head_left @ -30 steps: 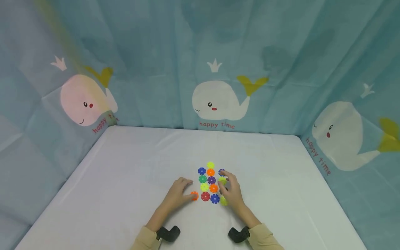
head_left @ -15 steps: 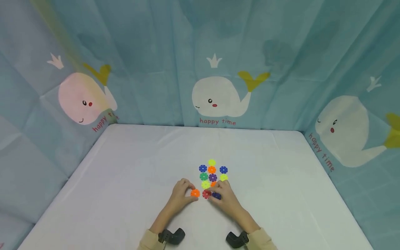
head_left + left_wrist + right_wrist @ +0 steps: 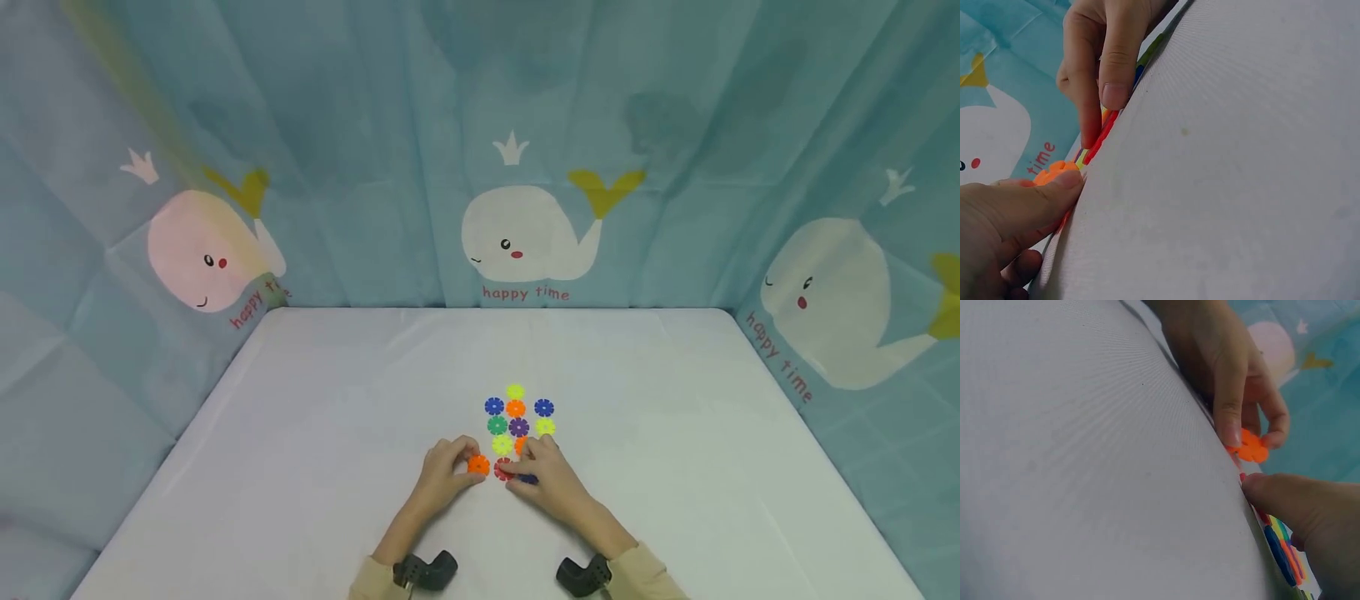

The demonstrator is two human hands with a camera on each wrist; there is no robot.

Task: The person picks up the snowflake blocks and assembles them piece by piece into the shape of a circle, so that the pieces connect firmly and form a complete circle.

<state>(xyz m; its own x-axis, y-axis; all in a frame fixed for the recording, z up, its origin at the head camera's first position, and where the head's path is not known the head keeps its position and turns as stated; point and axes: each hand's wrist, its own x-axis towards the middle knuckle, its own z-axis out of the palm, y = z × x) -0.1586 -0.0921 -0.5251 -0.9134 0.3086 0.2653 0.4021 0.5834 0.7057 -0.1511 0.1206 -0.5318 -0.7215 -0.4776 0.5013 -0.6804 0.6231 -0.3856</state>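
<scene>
My left hand [image 3: 446, 477] pinches an orange notched snowflake disc [image 3: 479, 465] between thumb and fingers. In the right wrist view that orange disc [image 3: 1252, 447] looks tilted up off the table. Just to its right, the thumb and index finger of my right hand [image 3: 551, 479] close on the edges of a red snowflake disc [image 3: 501, 467], which lies low at the tabletop in the left wrist view. A dark blue disc [image 3: 529, 479] is mostly hidden under the right hand, and an orange disc [image 3: 520, 447] shows only partly behind it.
Beyond the hands lie more flat discs in rough columns: yellow [image 3: 515, 391], blue [image 3: 493, 406], green [image 3: 497, 425], purple [image 3: 518, 427] and another blue disc [image 3: 543, 407]. A white cloth covers the table [image 3: 360, 392]. Blue curtains [image 3: 360, 217] with whale prints enclose its far and side edges.
My right hand has moved left from the right-hand column to the red disc. My left fingers have closed on the orange disc, which is now tilted and slightly nearer the red one.
</scene>
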